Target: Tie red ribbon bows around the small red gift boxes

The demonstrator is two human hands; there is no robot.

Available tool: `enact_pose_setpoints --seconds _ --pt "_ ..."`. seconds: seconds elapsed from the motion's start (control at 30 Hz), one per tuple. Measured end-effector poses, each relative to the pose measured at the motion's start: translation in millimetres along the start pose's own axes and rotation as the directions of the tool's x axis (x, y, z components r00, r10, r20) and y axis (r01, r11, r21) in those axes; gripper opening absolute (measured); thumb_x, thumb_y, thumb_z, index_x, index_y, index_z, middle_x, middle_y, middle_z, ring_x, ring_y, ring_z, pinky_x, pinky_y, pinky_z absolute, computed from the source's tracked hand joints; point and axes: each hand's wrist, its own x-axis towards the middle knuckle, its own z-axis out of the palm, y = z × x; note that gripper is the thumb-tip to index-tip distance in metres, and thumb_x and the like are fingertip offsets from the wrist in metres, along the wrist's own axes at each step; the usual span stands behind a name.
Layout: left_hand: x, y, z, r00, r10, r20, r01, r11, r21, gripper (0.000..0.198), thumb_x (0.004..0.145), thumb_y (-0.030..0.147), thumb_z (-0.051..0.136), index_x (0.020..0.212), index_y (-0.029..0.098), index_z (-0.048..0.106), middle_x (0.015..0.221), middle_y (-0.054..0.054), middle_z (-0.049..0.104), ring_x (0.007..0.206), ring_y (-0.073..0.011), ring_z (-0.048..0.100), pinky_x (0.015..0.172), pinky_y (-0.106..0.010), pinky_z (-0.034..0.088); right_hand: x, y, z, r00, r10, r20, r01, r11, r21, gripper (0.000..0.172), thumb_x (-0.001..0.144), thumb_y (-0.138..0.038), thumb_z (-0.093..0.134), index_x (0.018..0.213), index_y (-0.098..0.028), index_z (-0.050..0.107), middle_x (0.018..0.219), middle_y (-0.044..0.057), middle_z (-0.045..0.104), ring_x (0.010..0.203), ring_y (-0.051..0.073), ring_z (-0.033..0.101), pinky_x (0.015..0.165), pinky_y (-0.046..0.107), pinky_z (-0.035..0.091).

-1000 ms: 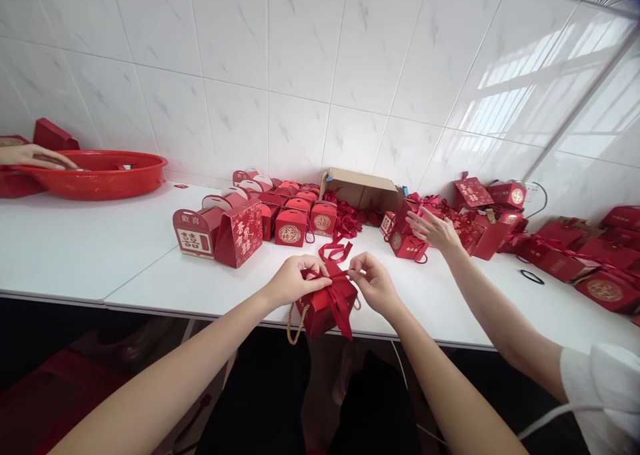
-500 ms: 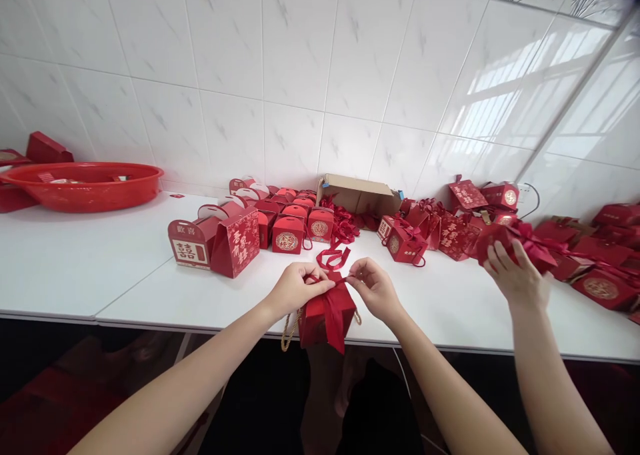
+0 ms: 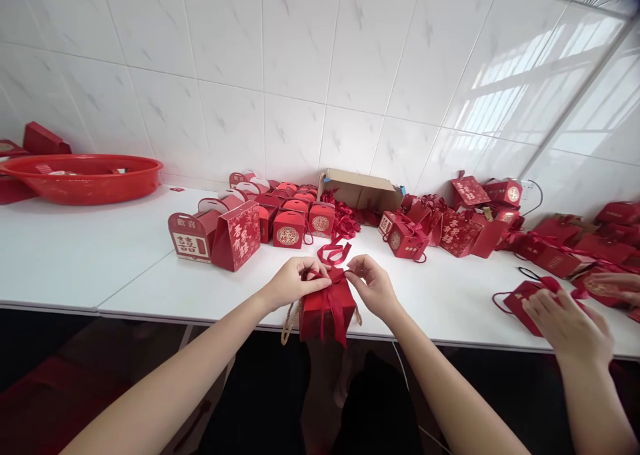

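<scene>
A red gift box point(image 3: 313, 315) with twisted gold cord handles sits at the table's front edge, directly before me. Red ribbon point(image 3: 336, 308) runs over its top, and a tail hangs down the near side. My left hand point(image 3: 295, 282) is closed, thumb and fingers pinching the ribbon above the box's left part. On the other side my right hand point(image 3: 371, 285) pinches the ribbon between thumb and fingertips. Just behind the box, a loose curl of ribbon point(image 3: 333, 252) lies on the table.
Rows of red boxes point(image 3: 287, 228) stand behind on the left, with a cardboard carton point(image 3: 363, 183) of ribbons beside them. A red basin point(image 3: 95, 182) is far left. Finished-looking boxes point(image 3: 457, 232) are piled right. A co-worker's hand point(image 3: 570, 322) touches another red box point(image 3: 523, 306).
My hands stay at the box, shifting slightly on the ribbon. The co-worker's hand has moved right and down with a red box, now at the table's front; another hand appears at the right edge.
</scene>
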Motion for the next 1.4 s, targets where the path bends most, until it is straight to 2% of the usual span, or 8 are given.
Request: enact_pose_setpoints --seconds 0.13,0.33,0.53,0.8,1.07,1.13,1.3,1.4 --pt "-2.6 1.8 -9.6 0.994 0.047 0.1 -0.038 0.995 -0.088 0.029 0.076 0.038 0.062 0.062 0.016 0.049 0.109 -0.01 0.064 0.094 -0.0205 0.059 0.082 -0.033 0.044 3.0 -13.2 -7.5 0.991 -0.048 0.123 0.059 0.994 -0.089 0.019 0.083 -0.02 0.054 0.1 -0.022 0.06 0.089 0.004 0.055 0.081 0.017 0.055 0.071 0.031 0.046" --pt "1.2 8.3 -18.6 0.982 0.004 0.188 0.015 0.995 -0.097 0.02 0.076 0.034 0.058 0.067 0.017 0.054 0.117 -0.008 0.06 0.099 -0.0217 0.056 0.085 -0.033 0.043 12.4 -34.8 -2.7 0.981 -0.12 0.154 0.157 0.954 -0.254 0.007 0.08 -0.027 0.064 0.08 -0.023 0.07 0.104 0.007 0.056 0.104 0.023 0.052 0.093 0.042 0.041" --pt "10.2 13.8 -25.9 0.961 0.071 0.266 -0.115 0.982 0.153 0.01 0.073 0.025 0.056 0.068 0.018 0.054 0.114 -0.006 0.06 0.111 -0.0239 0.05 0.096 -0.039 0.038 20.8 -45.5 3.3 0.941 -0.117 0.318 0.254 0.864 -0.435 0.011 0.077 -0.029 0.069 0.067 -0.023 0.071 0.11 0.007 0.058 0.108 0.027 0.048 0.094 0.049 0.037" --pt "15.1 17.9 -30.9 0.936 0.172 0.308 -0.326 0.753 0.572 0.007 0.074 0.021 0.054 0.067 0.019 0.056 0.109 -0.005 0.059 0.112 -0.0262 0.042 0.098 -0.047 0.029 23.7 -47.1 7.2 0.914 -0.152 0.377 0.328 0.824 -0.461 0.009 0.071 -0.021 0.068 0.063 -0.021 0.065 0.116 0.006 0.054 0.114 0.03 0.043 0.095 0.051 0.036" --pt "10.4 20.4 -33.3 0.895 0.28 0.347 -0.445 0.52 0.729 0.011 0.078 0.027 0.053 0.071 0.02 0.059 0.101 -0.006 0.061 0.107 -0.0275 0.044 0.087 -0.045 0.03 22.0 -41.2 8.3 0.917 -0.136 0.375 0.302 0.85 -0.431 0.016 0.072 -0.017 0.064 0.057 -0.019 0.058 0.117 0.007 0.054 0.113 0.028 0.043 0.095 0.049 0.036" --pt "8.8 20.8 -31.8 0.904 0.279 0.324 -0.427 0.55 0.718 0.01 0.077 0.027 0.053 0.071 0.019 0.057 0.1 -0.006 0.06 0.105 -0.0265 0.045 0.088 -0.044 0.031 22.5 -41.0 8.0 0.918 -0.135 0.373 0.297 0.858 -0.419 0.014 0.072 -0.018 0.065 0.06 -0.019 0.058 0.112 0.007 0.056 0.11 0.027 0.046 0.094 0.047 0.038" --pt "9.3 19.6 -28.6 0.948 0.197 0.249 -0.308 0.763 0.568 0.006 0.074 0.024 0.054 0.072 0.019 0.054 0.091 -0.003 0.06 0.091 -0.0208 0.049 0.087 -0.037 0.036 25.9 -44.2 6.6 0.921 -0.143 0.362 0.292 0.868 -0.401 0.001 0.074 -0.021 0.066 0.073 -0.021 0.065 0.096 0.006 0.057 0.098 0.024 0.051 0.089 0.043 0.042" --pt "10.4 19.6 -28.5 0.948 0.2 0.247 -0.307 0.774 0.553 0.009 0.074 0.024 0.054 0.066 0.019 0.052 0.089 -0.003 0.06 0.089 -0.0199 0.049 0.086 -0.035 0.037 28.0 -45.3 4.8 0.912 -0.149 0.383 0.31 0.861 -0.403 0.006 0.073 -0.02 0.067 0.067 -0.022 0.067 0.097 0.006 0.057 0.098 0.024 0.052 0.089 0.044 0.042"
